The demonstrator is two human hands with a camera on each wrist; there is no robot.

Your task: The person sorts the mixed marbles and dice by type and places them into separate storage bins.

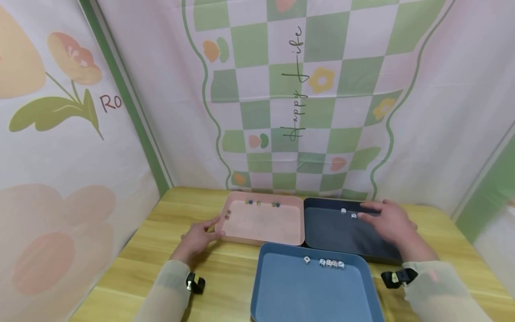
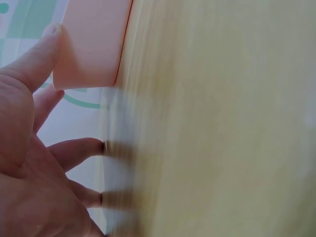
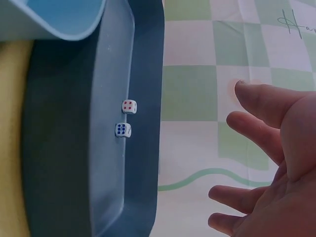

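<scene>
The left hand (image 1: 198, 238) touches the near left corner of the pink tray (image 1: 261, 223), thumb and index finger at its wall; the left wrist view shows the hand (image 2: 39, 148) with its other fingers spread. Over the right part of the dark navy tray (image 1: 338, 232) hovers the right hand (image 1: 388, 221), fingers extended, holding nothing. Two white dice lie in that tray, one (image 1: 343, 210) near the back wall and one (image 1: 354, 215) by the fingertips. In the right wrist view the hand (image 3: 276, 153) is apart from the dice (image 3: 129, 106).
In front stands a blue tray (image 1: 314, 295) with several white dice (image 1: 329, 263) near its far side. Several small dice (image 1: 259, 203) lie along the back and left of the pink tray. A wooden table (image 1: 225, 277) carries the trays; a patterned curtain (image 1: 289, 112) hangs behind.
</scene>
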